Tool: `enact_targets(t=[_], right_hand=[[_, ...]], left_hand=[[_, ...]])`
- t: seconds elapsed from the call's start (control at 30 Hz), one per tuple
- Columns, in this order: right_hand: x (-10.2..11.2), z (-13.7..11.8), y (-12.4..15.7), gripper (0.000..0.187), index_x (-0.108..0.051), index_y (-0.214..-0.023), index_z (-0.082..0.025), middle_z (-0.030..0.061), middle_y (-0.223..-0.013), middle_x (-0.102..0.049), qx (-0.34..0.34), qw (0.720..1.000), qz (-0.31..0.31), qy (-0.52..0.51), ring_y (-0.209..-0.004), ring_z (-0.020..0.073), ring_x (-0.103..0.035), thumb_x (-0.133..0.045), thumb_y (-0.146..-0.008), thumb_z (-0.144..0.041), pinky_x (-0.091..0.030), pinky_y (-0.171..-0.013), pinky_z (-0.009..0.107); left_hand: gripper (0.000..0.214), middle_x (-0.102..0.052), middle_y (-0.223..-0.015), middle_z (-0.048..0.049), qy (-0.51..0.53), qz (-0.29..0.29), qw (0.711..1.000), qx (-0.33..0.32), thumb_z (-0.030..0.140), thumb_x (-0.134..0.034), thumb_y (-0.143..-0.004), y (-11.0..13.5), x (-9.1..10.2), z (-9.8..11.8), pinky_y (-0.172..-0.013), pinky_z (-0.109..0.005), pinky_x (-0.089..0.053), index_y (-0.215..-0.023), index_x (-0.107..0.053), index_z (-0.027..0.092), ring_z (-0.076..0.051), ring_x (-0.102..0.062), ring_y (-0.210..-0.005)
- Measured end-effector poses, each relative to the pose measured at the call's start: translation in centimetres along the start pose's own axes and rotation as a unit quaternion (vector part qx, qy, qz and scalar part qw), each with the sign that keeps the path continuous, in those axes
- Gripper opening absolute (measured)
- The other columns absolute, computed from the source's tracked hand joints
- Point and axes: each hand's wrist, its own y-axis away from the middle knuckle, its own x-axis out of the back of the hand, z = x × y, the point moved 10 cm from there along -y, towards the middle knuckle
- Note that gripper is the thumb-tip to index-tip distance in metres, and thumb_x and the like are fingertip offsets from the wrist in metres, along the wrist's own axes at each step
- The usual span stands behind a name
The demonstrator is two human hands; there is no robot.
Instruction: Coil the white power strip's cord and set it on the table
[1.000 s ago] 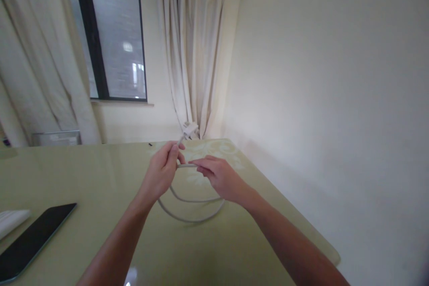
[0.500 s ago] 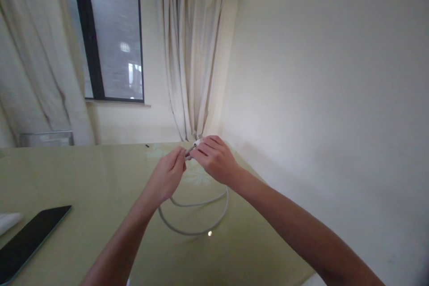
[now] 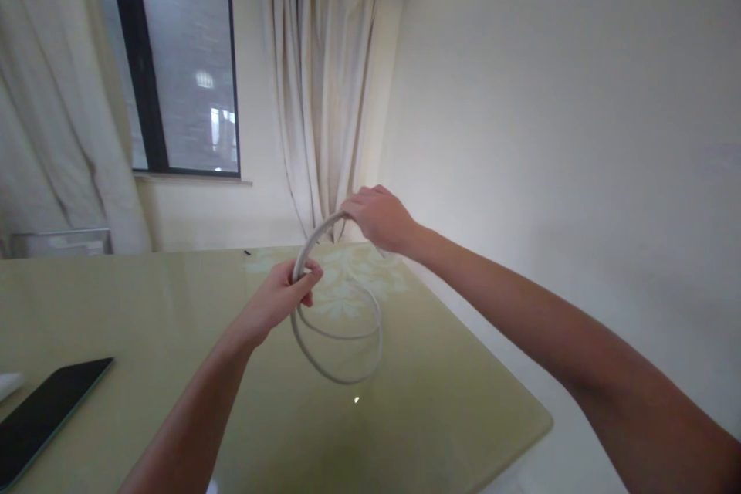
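A pale grey cable (image 3: 340, 382) hangs in loops above the table, held between my two hands. My left hand (image 3: 288, 293) is closed around it on the left side of the loop, thumb across the strands. Higher and to the right, my right hand (image 3: 379, 216) pinches the upper end of the arc, its fingers partly turned away from view. Between the hands the cable bows upward in a curve, and the slack loops hang below my left hand. The cable's ends are hidden or too small to make out.
A glossy yellow-green table (image 3: 440, 401) with a pale flower pattern lies under my hands. At the left are a dark flat tablet-like slab (image 3: 52, 417) and a white object (image 3: 8, 384). A small dark bit (image 3: 247, 252) lies near the far edge. A wall (image 3: 567, 131) borders the right side.
My right hand has moved up and away from my left hand, drawing the cable into an arc between them. The hanging loops have risen slightly and the view has shifted a little right.
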Motion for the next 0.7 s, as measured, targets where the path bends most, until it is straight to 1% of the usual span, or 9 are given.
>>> enact_targets(t=[0.07,0.17,0.2,0.27,0.37,0.43,0.5,0.6,0.7], right_hand=[[1.0,5.6,0.3,0.022,-0.073,-0.102,-0.016,0.0115,-0.096,-0.075,-0.114,0.994,-0.001,-0.002,-0.094,0.0249,-0.062,-0.053,-0.106,-0.024,-0.04,-0.085,0.036],[3.0,14.4,3.1,0.021,-0.075,-0.1,-0.017,0.0103,-0.093,-0.074,-0.297,0.954,0.028,-0.021,-0.087,0.0235,-0.063,-0.056,-0.103,-0.026,-0.041,-0.08,0.034],[3.6,17.0,4.6,0.021,-0.075,-0.098,-0.018,0.0097,-0.093,-0.074,-0.353,0.933,0.046,-0.04,-0.086,0.0226,-0.062,-0.057,-0.101,-0.027,-0.042,-0.079,0.034],[4.7,21.6,8.4,0.018,-0.075,-0.091,-0.017,0.0095,-0.093,-0.073,-0.469,0.875,0.088,-0.075,-0.082,0.0214,-0.061,-0.061,-0.097,-0.027,-0.043,-0.078,0.033],[4.9,25.5,13.1,0.015,-0.073,-0.086,-0.014,0.009,-0.082,-0.07,-0.551,0.817,0.118,-0.123,-0.074,0.0183,-0.058,-0.063,-0.093,-0.023,-0.045,-0.075,0.032],[3.6,26.5,15.4,0.013,-0.07,-0.082,-0.012,0.0057,-0.072,-0.065,-0.586,0.775,0.127,-0.2,-0.067,0.0154,-0.054,-0.064,-0.091,-0.019,-0.043,-0.071,0.031],[1.5,26.2,16.5,0.013,-0.066,-0.077,-0.012,0.0023,-0.064,-0.06,-0.596,0.746,0.115,-0.273,-0.06,0.0129,-0.049,-0.065,-0.089,-0.016,-0.04,-0.066,0.03],[-2.3,23.4,16.4,0.017,-0.062,-0.072,-0.013,-0.0013,-0.057,-0.054,-0.587,0.729,0.072,-0.345,-0.052,0.0102,-0.043,-0.065,-0.088,-0.014,-0.036,-0.058,0.028],[-6.0,19.1,15.3,0.024,-0.058,-0.068,-0.015,-0.0041,-0.053,-0.05,-0.566,0.712,0.033,-0.415,-0.048,0.0085,-0.04,-0.066,-0.09,-0.016,-0.031,-0.054,0.024]], left_hand=[[0.041,-0.067,-0.061,-0.0045,0.008,-0.029,0.999,0.017,0.06,-0.076,-0.076,-0.6,-0.2,-2.2,-0.057,-0.028,-0.045,-0.08,-0.07,0.019,-0.02,-0.062,-0.058],[0.044,-0.07,-0.065,-0.0062,0.005,-0.047,0.998,0.031,0.061,-0.081,-0.07,-1.6,0.5,-5.7,-0.057,-0.028,-0.046,-0.076,-0.071,0.019,-0.022,-0.065,-0.061],[0.044,-0.069,-0.064,-0.0057,0.004,-0.042,0.998,0.039,0.061,-0.083,-0.067,-1.9,1.0,-6.9,-0.057,-0.028,-0.046,-0.075,-0.071,0.019,-0.022,-0.065,-0.06],[0.048,-0.065,-0.057,-0.0042,0.008,-0.019,0.998,0.066,0.061,-0.087,-0.06,-2.4,2.3,-9.4,-0.055,-0.028,-0.046,-0.071,-0.071,0.018,-0.022,-0.065,-0.058],[0.054,-0.062,-0.058,-0.0036,0.032,0.042,0.995,0.087,0.067,-0.087,-0.057,-2.5,4.2,-11.6,-0.058,-0.029,-0.049,-0.065,-0.067,0.017,-0.023,-0.066,-0.063],[0.058,-0.06,-0.06,-0.0021,0.046,0.064,0.993,0.093,0.071,-0.086,-0.058,-2.3,4.5,-12.0,-0.061,-0.03,-0.053,-0.062,-0.062,0.017,-0.02,-0.065,-0.062],[0.061,-0.055,-0.059,0.001,0.091,0.063,0.986,0.124,0.072,-0.085,-0.06,-2.0,3.5,-12.3,-0.06,-0.03,-0.055,-0.062,-0.057,0.018,-0.016,-0.062,-0.056],[0.057,-0.049,-0.057,0.0058,0.187,0.065,0.966,0.169,0.07,-0.08,-0.07,-1.7,0.9,-12.5,-0.052,-0.025,-0.051,-0.07,-0.055,0.018,-0.01,-0.05,-0.047],[0.049,-0.051,-0.063,0.0059,0.221,0.093,0.957,0.161,0.065,-0.073,-0.08,-1.8,-1.3,-12.2,-0.057,-0.026,-0.053,-0.079,-0.058,0.018,-0.009,-0.048,-0.05]])
